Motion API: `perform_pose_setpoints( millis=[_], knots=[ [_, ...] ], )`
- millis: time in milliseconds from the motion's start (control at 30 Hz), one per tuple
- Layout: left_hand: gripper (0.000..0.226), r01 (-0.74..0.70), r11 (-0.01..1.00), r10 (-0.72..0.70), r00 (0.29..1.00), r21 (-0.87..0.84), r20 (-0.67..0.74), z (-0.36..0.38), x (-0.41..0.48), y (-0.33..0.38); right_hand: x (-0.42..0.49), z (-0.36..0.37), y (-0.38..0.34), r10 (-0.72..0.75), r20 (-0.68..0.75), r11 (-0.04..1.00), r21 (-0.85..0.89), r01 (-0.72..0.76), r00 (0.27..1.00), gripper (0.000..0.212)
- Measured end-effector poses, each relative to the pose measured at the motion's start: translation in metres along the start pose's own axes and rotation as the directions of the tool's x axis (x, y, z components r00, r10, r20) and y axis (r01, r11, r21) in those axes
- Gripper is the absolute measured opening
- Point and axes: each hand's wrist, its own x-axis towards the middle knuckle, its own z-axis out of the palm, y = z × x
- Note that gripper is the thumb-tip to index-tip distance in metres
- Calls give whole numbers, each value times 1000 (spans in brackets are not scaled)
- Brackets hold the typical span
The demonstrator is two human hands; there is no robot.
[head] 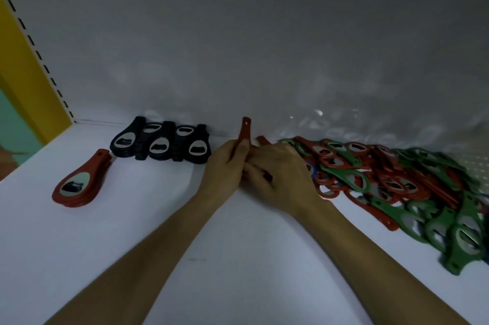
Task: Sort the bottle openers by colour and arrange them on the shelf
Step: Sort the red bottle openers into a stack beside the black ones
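My left hand (pixel 225 165) is shut on red bottle openers (pixel 244 130) held upright, their handle end sticking up above my fingers. My right hand (pixel 280 176) presses against the same bunch from the right, and another red handle (pixel 262 140) pokes out behind it. A small stack of red openers (pixel 79 183) lies at the left of the white shelf (pixel 158 218). Black openers (pixel 161 146) stand in a row against the back wall. A mixed heap of red and green openers (pixel 397 187) spreads over the right side.
A yellow slotted shelf upright (pixel 29 59) bounds the left side. The white back panel (pixel 238 46) rises behind the openers. A bit of blue (pixel 313 169) shows in the heap by my right hand.
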Motion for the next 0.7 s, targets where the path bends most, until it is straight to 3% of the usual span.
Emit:
perform_pose_setpoints(
  millis=[133,200,300,400,567,700],
  knots=[
    [23,39,996,-39,999,-80,6,-2,-2,0,1,-13,23,276,-176,961,45,-272,945,20],
    [23,45,995,-44,999,-92,7,-1,-3,0,-5,-19,37,383,-127,918,-51,-392,915,20],
    [25,33,994,-31,999,-100,19,2,-3,0,-11,-15,45,429,71,875,-280,-395,901,35],
    [25,45,993,-43,999,-106,24,2,-2,-2,-5,-8,43,450,136,816,-464,-344,883,45],
    [24,47,994,-41,998,-96,56,1,-2,-1,-1,-10,41,459,97,743,-587,-321,883,35],
    [24,39,993,-33,998,-111,62,1,-1,-1,-3,-26,50,494,-66,708,-547,-446,867,35]
  ],
)
